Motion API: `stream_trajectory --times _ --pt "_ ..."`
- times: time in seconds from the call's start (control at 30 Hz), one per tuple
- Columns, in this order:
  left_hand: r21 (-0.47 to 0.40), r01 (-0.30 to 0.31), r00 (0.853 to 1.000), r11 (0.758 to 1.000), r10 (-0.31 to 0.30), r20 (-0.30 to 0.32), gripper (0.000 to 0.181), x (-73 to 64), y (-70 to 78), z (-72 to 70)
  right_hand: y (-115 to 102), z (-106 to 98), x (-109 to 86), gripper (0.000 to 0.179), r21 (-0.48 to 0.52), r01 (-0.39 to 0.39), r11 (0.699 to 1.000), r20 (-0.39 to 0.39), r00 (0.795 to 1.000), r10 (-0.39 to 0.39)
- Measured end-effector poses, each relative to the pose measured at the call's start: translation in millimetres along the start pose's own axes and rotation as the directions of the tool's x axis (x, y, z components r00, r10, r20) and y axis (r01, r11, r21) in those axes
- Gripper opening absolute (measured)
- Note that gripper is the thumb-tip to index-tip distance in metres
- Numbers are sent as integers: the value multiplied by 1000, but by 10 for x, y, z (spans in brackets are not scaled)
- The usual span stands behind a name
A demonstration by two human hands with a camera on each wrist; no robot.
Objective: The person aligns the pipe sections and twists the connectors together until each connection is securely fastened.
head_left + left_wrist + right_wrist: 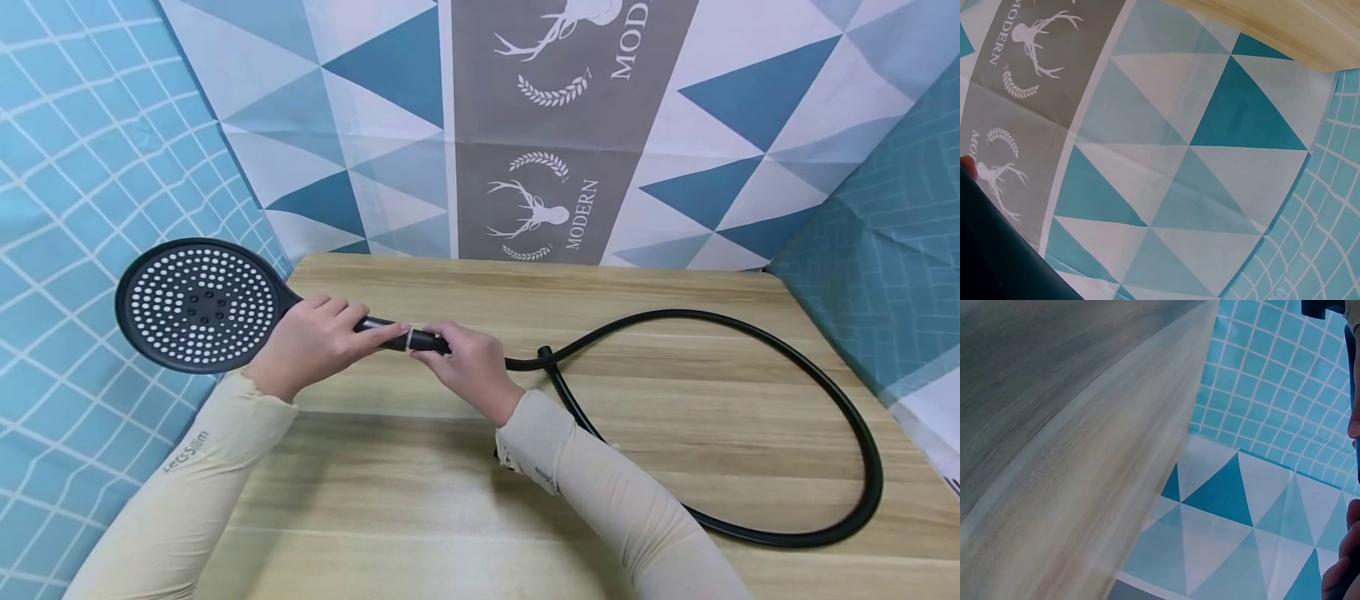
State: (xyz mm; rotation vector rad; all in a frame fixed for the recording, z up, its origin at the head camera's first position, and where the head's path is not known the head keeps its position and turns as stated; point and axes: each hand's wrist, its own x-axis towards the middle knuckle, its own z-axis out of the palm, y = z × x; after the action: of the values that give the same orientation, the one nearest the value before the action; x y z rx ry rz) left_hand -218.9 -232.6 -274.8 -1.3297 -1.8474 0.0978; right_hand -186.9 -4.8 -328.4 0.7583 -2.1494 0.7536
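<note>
A black shower head [201, 305] with a round, white-dotted face is held above the left part of the table in the head view. My left hand [318, 342] grips its handle just behind the round face, with a finger stretched along the handle. At the handle's lower end, near a pale ring, my right hand [474, 362] grips the black connector. From that hand a black hose [840, 400] runs right and curves in a wide loop. The hose's free end [545, 353] lies crossed with the hose. A dark edge fills the left wrist view's lower-left corner.
The wooden table [420, 517] lies under both arms. Behind it stands a patterned wall covering [397, 125] with triangles and deer prints. Blue tiled sheets border the left [67, 250] and right [900, 225] sides.
</note>
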Motion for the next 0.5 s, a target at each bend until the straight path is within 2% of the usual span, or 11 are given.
stream_trajectory --times 0.5 --pt "9 4 1000 1000 -4 17 41 -6 16 12 0 2 -7 31 19 6 1000 -10 1000 -6"
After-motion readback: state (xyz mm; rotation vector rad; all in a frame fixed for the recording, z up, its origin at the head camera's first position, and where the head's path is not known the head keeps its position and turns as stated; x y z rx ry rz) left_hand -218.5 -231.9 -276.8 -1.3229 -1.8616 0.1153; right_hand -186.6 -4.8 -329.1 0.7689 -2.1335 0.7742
